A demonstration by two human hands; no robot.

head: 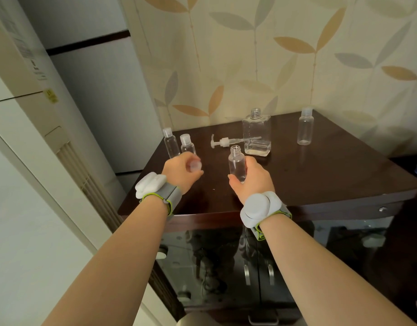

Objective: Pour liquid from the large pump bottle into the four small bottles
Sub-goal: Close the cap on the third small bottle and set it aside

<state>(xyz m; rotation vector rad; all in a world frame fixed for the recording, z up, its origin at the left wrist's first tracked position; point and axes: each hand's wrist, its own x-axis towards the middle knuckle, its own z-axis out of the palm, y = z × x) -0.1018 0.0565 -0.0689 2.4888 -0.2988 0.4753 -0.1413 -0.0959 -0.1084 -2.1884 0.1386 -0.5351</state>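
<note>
- The right hand [250, 178] grips a small open bottle [237, 164] round its lower body, fingers curled about it, and holds it upright at the near middle of the dark table [320, 175]; upright suits a neck that must take liquid.
- The left hand [182, 171] pinches a small pale cap [195, 165] in its fingertips, just left of that bottle; it is most likely the bottle's own cap, though blur makes this uncertain.
- The large bottle [256, 134] stands just beyond the open bottle, neck bare, with a shallow layer of clear liquid at its base.
- Its pump head [224, 141] lies flat on the table to the left of it, set aside so the neck can pour.
- Two capped small bottles [171, 143] [187, 144] stand together at the far left, just beyond the left hand.
- A fourth capped small bottle [305, 127] stands apart at the far right.
- Judgement: one small bottle is opened and ready; filling appears not yet begun.
</note>
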